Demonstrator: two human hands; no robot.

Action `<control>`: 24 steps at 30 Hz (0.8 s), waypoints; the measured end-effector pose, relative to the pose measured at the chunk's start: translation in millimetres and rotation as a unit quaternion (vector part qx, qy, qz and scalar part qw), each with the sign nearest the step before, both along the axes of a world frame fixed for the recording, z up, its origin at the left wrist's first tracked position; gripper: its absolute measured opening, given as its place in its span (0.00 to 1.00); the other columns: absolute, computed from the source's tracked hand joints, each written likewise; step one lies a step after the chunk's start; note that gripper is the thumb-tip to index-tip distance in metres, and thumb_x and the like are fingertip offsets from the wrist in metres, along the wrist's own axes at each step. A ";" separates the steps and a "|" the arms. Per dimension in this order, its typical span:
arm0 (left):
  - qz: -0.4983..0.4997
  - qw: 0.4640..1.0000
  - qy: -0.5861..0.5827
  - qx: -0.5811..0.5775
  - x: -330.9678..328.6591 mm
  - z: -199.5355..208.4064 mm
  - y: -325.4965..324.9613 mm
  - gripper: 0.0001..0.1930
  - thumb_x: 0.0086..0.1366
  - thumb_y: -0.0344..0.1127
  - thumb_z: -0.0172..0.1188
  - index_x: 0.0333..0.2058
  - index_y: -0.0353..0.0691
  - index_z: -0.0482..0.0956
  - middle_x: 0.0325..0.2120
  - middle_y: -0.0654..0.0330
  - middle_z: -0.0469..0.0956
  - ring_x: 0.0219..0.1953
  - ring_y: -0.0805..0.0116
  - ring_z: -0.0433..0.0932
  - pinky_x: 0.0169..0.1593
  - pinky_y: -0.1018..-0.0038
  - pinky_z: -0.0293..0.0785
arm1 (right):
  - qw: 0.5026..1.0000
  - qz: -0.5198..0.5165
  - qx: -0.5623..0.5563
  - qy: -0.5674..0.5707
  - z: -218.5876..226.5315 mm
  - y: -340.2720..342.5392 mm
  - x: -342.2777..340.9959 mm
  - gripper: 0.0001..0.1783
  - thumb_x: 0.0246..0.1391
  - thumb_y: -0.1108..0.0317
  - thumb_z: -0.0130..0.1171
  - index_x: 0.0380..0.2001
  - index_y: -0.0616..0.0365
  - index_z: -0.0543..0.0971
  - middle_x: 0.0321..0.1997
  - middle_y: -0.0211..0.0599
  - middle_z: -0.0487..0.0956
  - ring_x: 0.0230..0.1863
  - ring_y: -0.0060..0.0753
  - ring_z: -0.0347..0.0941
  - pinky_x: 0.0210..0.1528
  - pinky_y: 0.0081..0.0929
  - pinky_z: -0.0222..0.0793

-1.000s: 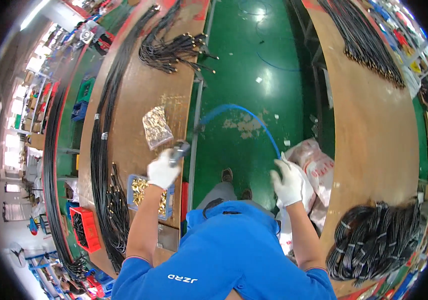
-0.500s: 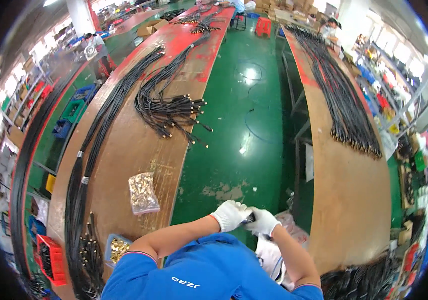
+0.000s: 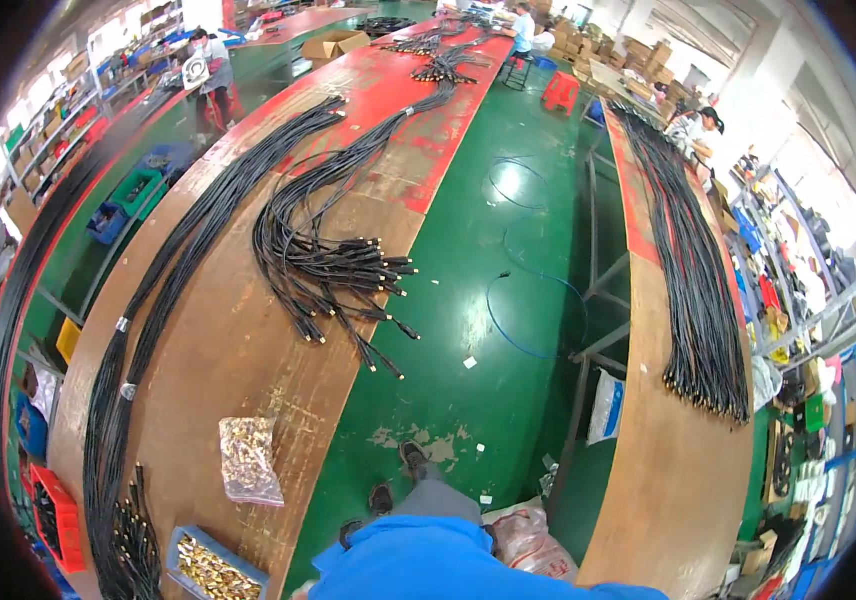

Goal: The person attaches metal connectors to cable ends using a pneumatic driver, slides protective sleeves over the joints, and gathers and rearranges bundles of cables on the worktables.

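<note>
Neither my left hand nor my right hand shows; only my blue shirt [image 3: 398, 548], a grey trouser leg and dark shoes appear at the lower edge. On the bench to my left, a blue tray [image 3: 180, 578] holds small gold metal fittings. Beyond it lies a clear bag of fittings [image 3: 250, 462]. Black cables with gold-tipped ends [image 3: 338, 275] fan out near that bench's right edge. Long black cable bundles [image 3: 153, 330], bound with silvery bands, run along its left side. Shorter black cables [image 3: 136, 530] lie beside the tray.
A second bench [image 3: 663, 500] on the right carries a wide spread of black cables [image 3: 693, 320]. Between the benches, a thin blue cable [image 3: 508, 345] loops over the green floor. A plastic sack [image 3: 533, 545] lies by my legs. Other people work farther off; a red stool [image 3: 561, 93] stands ahead.
My view has shifted, with the benches sitting differently in it. Both white-gloved hands, earlier together around a small dark thing, have left the picture. My shoes now show.
</note>
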State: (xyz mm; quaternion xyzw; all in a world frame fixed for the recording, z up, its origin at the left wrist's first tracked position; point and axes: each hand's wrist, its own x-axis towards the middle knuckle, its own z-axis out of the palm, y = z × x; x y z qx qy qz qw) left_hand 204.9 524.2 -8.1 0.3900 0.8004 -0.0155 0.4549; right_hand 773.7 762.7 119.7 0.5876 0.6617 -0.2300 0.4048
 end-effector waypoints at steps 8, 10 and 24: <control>0.049 0.999 0.020 -0.004 -4.4 -11.8 115.3 0.31 0.70 0.56 0.58 0.61 0.38 0.77 0.57 0.38 0.81 0.60 0.40 0.79 0.60 0.51 0.77 | 1.000 -0.020 0.012 0.000 -23.4 119.0 13.0 0.31 0.60 0.39 0.60 0.60 0.44 0.80 0.60 0.44 0.84 0.58 0.45 0.82 0.58 0.43 0.78; 0.057 0.998 0.024 -0.002 -9.0 -11.4 148.6 0.32 0.70 0.56 0.58 0.62 0.37 0.76 0.57 0.38 0.80 0.61 0.40 0.79 0.61 0.51 0.77 | 0.999 -0.028 0.018 -0.001 -26.2 146.5 13.8 0.30 0.61 0.40 0.59 0.59 0.44 0.80 0.59 0.44 0.84 0.57 0.44 0.82 0.57 0.43 0.78; 0.342 0.938 0.038 -0.043 35.9 99.4 163.9 0.40 0.67 0.55 0.61 0.69 0.33 0.66 0.59 0.35 0.78 0.63 0.40 0.78 0.63 0.54 0.76 | 0.989 0.145 0.016 -0.014 -12.4 308.8 -36.7 0.23 0.66 0.45 0.55 0.51 0.50 0.83 0.55 0.43 0.85 0.53 0.40 0.83 0.52 0.42 0.79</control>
